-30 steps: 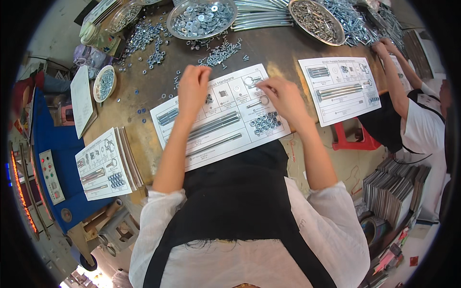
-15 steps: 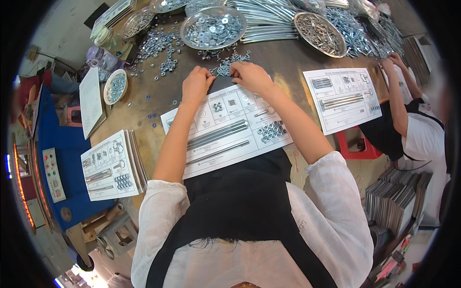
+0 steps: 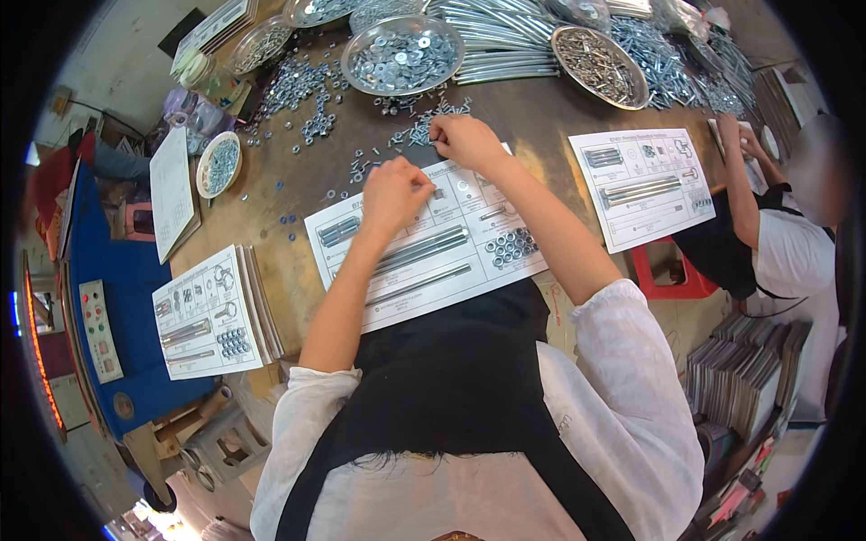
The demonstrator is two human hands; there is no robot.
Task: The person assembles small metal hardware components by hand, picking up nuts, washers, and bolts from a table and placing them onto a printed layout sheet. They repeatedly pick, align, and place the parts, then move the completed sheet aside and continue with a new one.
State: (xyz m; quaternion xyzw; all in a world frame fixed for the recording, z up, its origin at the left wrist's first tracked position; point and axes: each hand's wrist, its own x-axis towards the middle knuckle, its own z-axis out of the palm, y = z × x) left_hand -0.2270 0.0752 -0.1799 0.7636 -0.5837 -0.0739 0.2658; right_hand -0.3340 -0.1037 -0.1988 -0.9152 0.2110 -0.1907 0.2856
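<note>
A white printed card (image 3: 487, 273) with pictures of hardware lies before me on the table's near edge. My left hand (image 3: 395, 197) is over its upper part, thumb and fingers pinched together; whatever they hold is too small to make out. Just past the card's top edge, my right hand (image 3: 467, 142) has its fingers closed at a loose pile of small screws (image 3: 420, 129). What lies in its fingertips is hidden. More small screws (image 3: 359, 168) are scattered beyond my left hand.
At the back are a metal bowl of washers (image 3: 402, 56), a bowl of small fasteners (image 3: 599, 67), long bolts (image 3: 505, 63) and loose nuts (image 3: 316, 126). A white dish (image 3: 218, 165) stands left. Another card (image 3: 640, 189) lies right, near a co-worker's arms (image 3: 741, 185).
My left hand has drawn back from the screw pile toward me, over the card. My right hand stays by the pile. The co-worker at the right has shifted slightly.
</note>
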